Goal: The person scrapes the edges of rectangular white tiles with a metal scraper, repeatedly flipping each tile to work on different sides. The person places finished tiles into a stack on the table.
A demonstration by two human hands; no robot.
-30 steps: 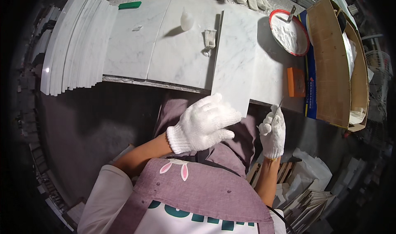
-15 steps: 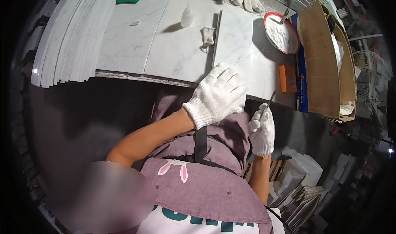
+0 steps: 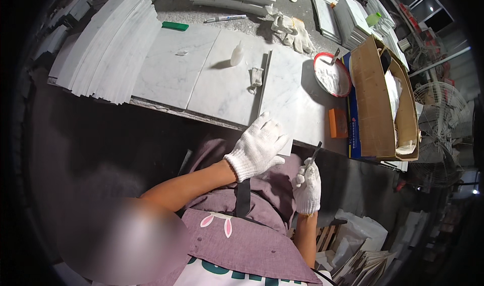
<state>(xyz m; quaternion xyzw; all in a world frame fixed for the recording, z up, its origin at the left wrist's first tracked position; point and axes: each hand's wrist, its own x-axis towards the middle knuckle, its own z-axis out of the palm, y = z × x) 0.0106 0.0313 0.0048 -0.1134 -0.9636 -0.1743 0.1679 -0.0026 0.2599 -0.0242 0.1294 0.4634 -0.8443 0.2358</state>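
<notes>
My left hand (image 3: 258, 149), in a white knitted glove, lies flat with its fingers apart on the near end of a raised white marble slab (image 3: 283, 92). In front of the table edge, my right hand (image 3: 307, 187), gloved the same way, is closed around a thin dark blade-like tool (image 3: 314, 155) that points up and away from me. Left of the slab are a small crumpled tube (image 3: 256, 78) and a translucent squeeze bottle (image 3: 237, 54) standing on marble tiles (image 3: 222, 92). Beyond my right hand sits an orange block (image 3: 338, 123).
A red-rimmed bowl (image 3: 347, 87) of white paste holds a metal spatula. Beside it stands an open cardboard box (image 3: 370, 99). Stacked tiles (image 3: 108, 49) rise at the left. Farther back lie spare gloves (image 3: 300, 36), a marker (image 3: 225, 19) and a green piece (image 3: 175, 26). A fan (image 3: 441, 130) stands right.
The head view has tilted up, so the table sits lower and more of its far side shows. My left hand stays on the slab; my right keeps hold of the blade-like tool.
</notes>
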